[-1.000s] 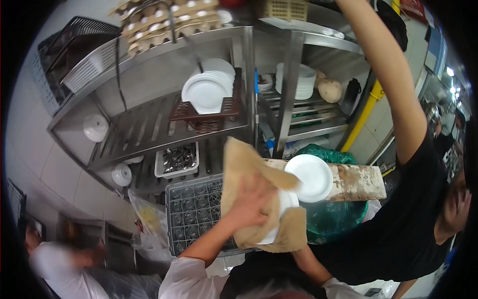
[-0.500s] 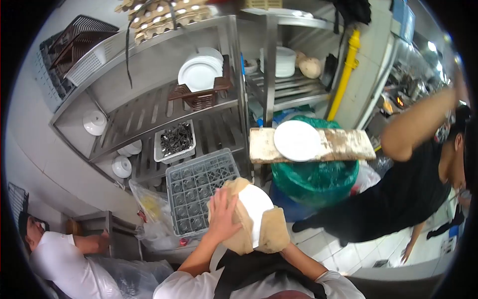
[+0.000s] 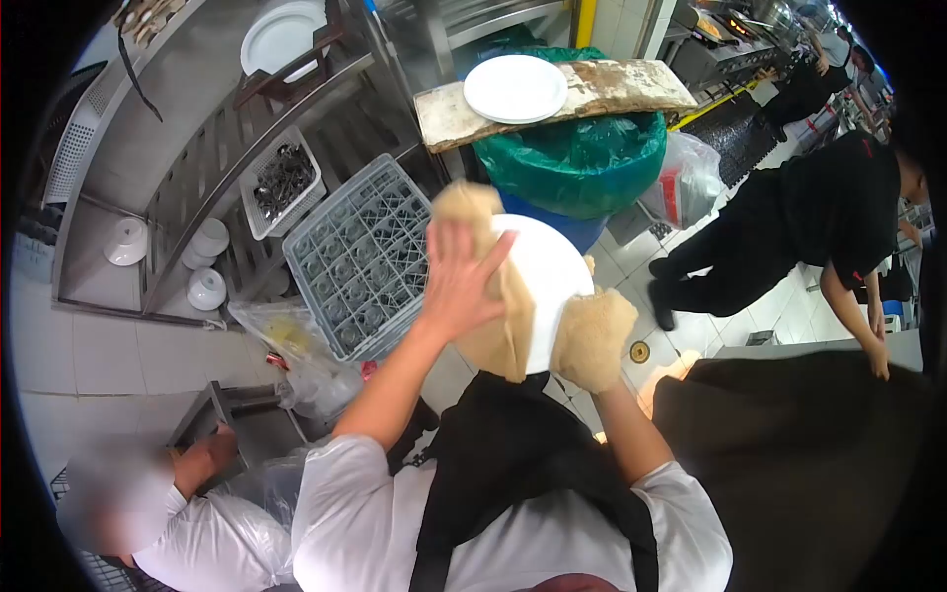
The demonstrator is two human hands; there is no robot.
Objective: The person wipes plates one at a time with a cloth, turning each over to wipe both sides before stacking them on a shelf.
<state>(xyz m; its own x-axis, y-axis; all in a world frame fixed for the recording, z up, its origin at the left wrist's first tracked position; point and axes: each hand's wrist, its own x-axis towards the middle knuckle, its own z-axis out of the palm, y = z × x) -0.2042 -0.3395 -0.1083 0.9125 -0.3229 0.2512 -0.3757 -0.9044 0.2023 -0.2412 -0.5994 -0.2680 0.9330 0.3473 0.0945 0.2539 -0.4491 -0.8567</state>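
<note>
A white plate (image 3: 552, 281) is held in front of my apron, with a tan cloth (image 3: 508, 340) folded over its left side. My left hand (image 3: 462, 276) lies on that cloth with its fingers spread, pressing it against the plate. At the plate's right edge, my right hand (image 3: 595, 343) is covered by the cloth and grips the plate through it; its fingers are hidden. Another white plate (image 3: 515, 89) rests on a worn wooden board (image 3: 631, 87) beyond my hands.
A grey glass rack (image 3: 360, 257) stands left of my hands, beside a white cutlery basket (image 3: 283, 183). Under the board is a green-lined bin (image 3: 582, 168). A person in white (image 3: 212, 528) is at lower left; a person in black (image 3: 829, 217) bends over a dark cloth (image 3: 799, 464) at right.
The view has tilted down and turned right. My hands have shifted on the cloth and plate. The person in black now leans over the dark cloth, which has come into view.
</note>
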